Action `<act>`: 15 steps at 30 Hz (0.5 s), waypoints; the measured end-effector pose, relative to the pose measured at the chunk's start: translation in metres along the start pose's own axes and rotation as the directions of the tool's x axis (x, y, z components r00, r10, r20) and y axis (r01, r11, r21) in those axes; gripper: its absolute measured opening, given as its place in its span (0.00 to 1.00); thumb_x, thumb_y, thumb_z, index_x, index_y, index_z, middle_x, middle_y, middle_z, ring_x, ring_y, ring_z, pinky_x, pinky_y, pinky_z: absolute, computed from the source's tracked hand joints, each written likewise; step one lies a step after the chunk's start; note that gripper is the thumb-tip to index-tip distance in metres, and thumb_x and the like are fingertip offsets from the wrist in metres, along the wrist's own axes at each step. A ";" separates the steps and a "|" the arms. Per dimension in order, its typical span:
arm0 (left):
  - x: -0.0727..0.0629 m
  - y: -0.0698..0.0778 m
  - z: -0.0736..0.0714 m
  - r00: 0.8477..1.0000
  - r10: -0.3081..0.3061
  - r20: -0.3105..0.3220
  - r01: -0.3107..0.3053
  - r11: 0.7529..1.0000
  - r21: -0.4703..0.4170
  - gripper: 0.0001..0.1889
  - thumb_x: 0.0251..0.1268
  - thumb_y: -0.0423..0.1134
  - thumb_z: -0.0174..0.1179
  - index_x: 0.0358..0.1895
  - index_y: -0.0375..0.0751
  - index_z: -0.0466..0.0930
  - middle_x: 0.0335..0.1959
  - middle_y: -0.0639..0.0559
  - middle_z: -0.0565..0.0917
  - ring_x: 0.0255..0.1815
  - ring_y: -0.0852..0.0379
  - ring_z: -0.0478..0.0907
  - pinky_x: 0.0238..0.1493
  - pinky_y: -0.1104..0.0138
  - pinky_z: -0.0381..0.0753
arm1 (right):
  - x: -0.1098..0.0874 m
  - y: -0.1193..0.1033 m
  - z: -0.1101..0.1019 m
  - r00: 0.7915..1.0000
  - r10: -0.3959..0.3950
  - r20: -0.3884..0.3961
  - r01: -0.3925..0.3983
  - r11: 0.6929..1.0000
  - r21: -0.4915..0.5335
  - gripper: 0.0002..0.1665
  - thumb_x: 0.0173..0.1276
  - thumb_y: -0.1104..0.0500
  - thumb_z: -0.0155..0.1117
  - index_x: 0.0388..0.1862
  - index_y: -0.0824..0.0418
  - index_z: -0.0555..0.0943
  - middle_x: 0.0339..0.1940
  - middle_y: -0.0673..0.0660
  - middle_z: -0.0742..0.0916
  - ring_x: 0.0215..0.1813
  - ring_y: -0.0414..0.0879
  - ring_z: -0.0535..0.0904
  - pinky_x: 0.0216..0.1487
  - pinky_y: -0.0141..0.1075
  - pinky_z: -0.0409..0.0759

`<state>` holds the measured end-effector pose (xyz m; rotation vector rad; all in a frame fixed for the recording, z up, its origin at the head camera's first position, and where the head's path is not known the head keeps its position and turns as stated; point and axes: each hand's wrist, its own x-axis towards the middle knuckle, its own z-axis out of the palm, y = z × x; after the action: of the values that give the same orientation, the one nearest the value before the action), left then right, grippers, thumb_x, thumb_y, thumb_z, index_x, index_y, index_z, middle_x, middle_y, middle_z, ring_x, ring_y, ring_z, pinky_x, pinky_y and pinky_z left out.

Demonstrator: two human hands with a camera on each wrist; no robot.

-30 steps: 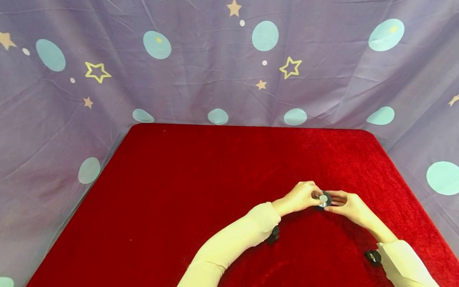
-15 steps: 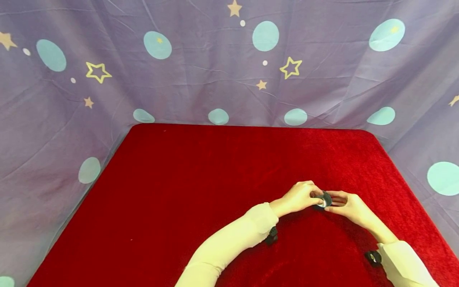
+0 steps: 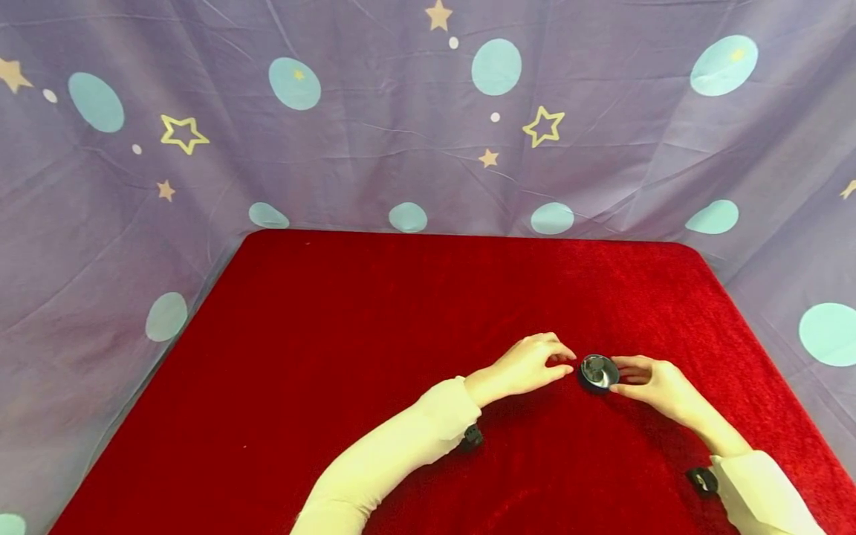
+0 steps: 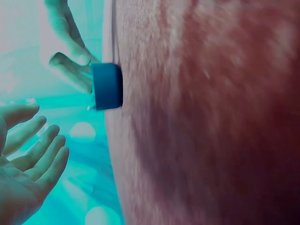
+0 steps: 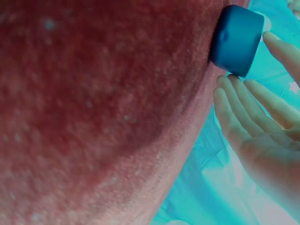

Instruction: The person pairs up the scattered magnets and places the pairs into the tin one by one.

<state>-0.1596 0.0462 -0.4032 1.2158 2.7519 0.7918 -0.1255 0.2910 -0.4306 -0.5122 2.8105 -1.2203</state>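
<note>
A short, dark, round container [image 3: 598, 374] with a shiny, reflective top stands on the red cloth, right of the middle. It looks blue in both wrist views, where its smooth side wall [image 5: 236, 41] shows. My right hand [image 3: 658, 386] holds its right side, thumb on one side and fingertips on the other. Just left of the container, apart from it, my left hand [image 3: 524, 365] hovers with relaxed, slightly bent fingers and nothing in them. In the left wrist view, the left hand [image 4: 30, 161] shows its spread fingers. What lies inside the container is unclear.
Red plush cloth [image 3: 401, 334] covers the table under both hands. A purple curtain [image 3: 401, 119] with stars and pale ovals surrounds its back and sides. Dark wrist cameras [image 3: 471, 437] sit at both pale sleeves [image 3: 394, 438].
My left hand has let go of the container's top and drawn back to the left, uncovering the shiny surface. My right hand and the container have hardly moved.
</note>
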 end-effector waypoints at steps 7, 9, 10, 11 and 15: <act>-0.029 -0.014 -0.027 0.999 -0.047 -0.015 0.047 0.998 0.047 0.14 0.61 0.44 0.54 0.47 0.45 0.79 0.41 0.55 0.75 0.43 0.61 0.72 0.43 0.73 0.70 | -0.001 -0.008 -0.003 0.999 -0.022 -0.037 0.017 0.991 -0.135 0.26 0.50 0.58 0.69 0.46 0.70 0.77 0.42 0.63 0.82 0.37 0.40 0.80 0.35 0.28 0.76; -0.038 -0.021 -0.033 0.998 -0.052 -0.040 0.054 0.996 0.067 0.14 0.61 0.44 0.55 0.47 0.44 0.78 0.42 0.54 0.76 0.45 0.60 0.72 0.45 0.72 0.71 | -0.001 -0.012 -0.004 0.998 -0.041 -0.056 0.030 0.983 -0.184 0.25 0.50 0.57 0.69 0.46 0.69 0.77 0.42 0.62 0.82 0.38 0.46 0.80 0.35 0.30 0.76; -0.042 -0.024 -0.037 0.997 -0.048 -0.054 0.052 0.996 0.079 0.14 0.60 0.43 0.55 0.47 0.44 0.78 0.42 0.54 0.76 0.45 0.59 0.72 0.45 0.71 0.71 | -0.001 -0.014 -0.004 0.997 -0.049 -0.066 0.034 0.978 -0.208 0.25 0.51 0.57 0.69 0.47 0.68 0.77 0.42 0.62 0.82 0.39 0.48 0.79 0.36 0.32 0.77; -0.046 -0.028 -0.040 0.997 -0.044 -0.071 0.050 0.995 0.089 0.14 0.60 0.43 0.55 0.46 0.43 0.79 0.43 0.53 0.76 0.46 0.59 0.73 0.45 0.70 0.72 | -0.001 -0.016 -0.004 0.995 -0.062 -0.076 0.044 0.973 -0.225 0.25 0.51 0.57 0.68 0.47 0.69 0.77 0.42 0.62 0.82 0.40 0.50 0.79 0.37 0.35 0.77; -0.063 -0.040 -0.052 0.991 -0.020 -0.129 0.038 0.989 0.140 0.14 0.58 0.42 0.57 0.46 0.41 0.78 0.44 0.51 0.76 0.47 0.56 0.73 0.48 0.66 0.71 | -0.002 -0.025 -0.006 0.989 -0.101 -0.108 0.065 0.953 -0.295 0.25 0.52 0.56 0.68 0.46 0.69 0.77 0.42 0.62 0.82 0.43 0.56 0.77 0.39 0.43 0.73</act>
<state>-0.1549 -0.0430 -0.3875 1.1835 2.9679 0.7054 -0.1179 0.2801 -0.4084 -0.5939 3.1241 -0.8782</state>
